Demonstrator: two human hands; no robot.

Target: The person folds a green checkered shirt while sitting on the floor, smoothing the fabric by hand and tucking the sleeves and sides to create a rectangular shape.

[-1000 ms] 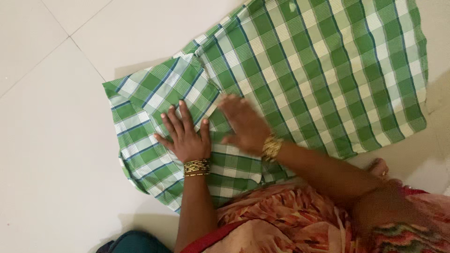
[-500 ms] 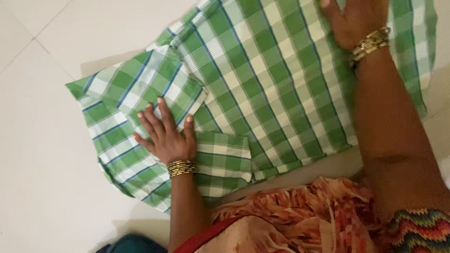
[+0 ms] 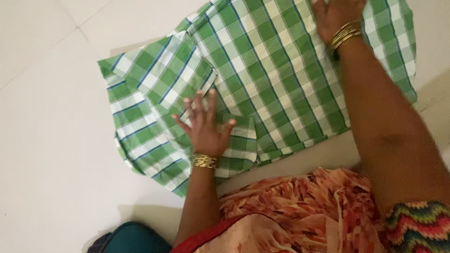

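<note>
Gold bangles (image 3: 205, 160) ring the left wrist, more bangles (image 3: 345, 33) the right; a zigzag knitted sleeve (image 3: 415, 222) and orange floral cloth (image 3: 300, 213) show.

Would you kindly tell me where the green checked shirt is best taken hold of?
Probably at the folded sleeve's free outer edge of the green checked shirt, coming from the left: it lies loose on the floor tile, clear of the left hand and right hand pressing the cloth flat.

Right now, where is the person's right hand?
In the head view, the right hand lies flat at the top edge, right of centre, on the far part of the green checked shirt.
</note>
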